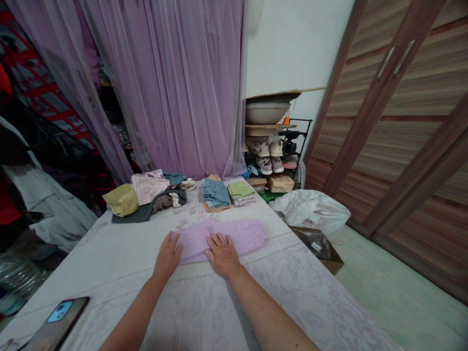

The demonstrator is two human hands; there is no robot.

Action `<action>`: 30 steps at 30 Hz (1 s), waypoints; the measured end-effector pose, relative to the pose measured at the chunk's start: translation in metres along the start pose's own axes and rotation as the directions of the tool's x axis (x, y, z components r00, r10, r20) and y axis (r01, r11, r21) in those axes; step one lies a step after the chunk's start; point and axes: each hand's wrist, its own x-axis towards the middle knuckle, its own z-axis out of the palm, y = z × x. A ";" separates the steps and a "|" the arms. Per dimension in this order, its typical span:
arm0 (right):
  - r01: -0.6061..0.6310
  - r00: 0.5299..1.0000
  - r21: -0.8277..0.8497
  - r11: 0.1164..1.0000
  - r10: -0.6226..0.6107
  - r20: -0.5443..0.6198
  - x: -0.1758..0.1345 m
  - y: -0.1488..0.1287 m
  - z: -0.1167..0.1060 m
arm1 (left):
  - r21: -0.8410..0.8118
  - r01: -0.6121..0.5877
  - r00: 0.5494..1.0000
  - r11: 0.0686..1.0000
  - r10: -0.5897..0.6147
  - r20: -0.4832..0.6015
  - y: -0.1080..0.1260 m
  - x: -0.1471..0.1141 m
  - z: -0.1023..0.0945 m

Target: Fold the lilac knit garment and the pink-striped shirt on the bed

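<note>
A lilac garment with a fine ribbed or checked texture, perhaps folded trousers (244, 236), lies flat and lengthwise across the patterned cover in front of me. My left hand (168, 254) rests on its left end, fingers stretched out. Near its middle, my right hand (222, 253) lies flat with the fingers spread, palm down on the cloth. The garment's right end, gathered at the edge, extends past my right hand. Neither hand grips anything.
Behind stand folded clothes: a denim pile (215, 192) and a green-topped stack (241, 191). A loose clothes heap (149, 192) sits back left. A phone (54, 324) lies front left. Right of the bed are a shoe rack (270, 146), a white plastic bag (310, 209) and a cardboard box (334, 263).
</note>
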 end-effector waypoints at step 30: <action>0.016 0.971 -0.058 0.998 -0.029 -0.239 -0.006 0.000 0.007 | -0.591 0.797 0.578 0.123 -0.437 0.689 0.016 0.011 -0.059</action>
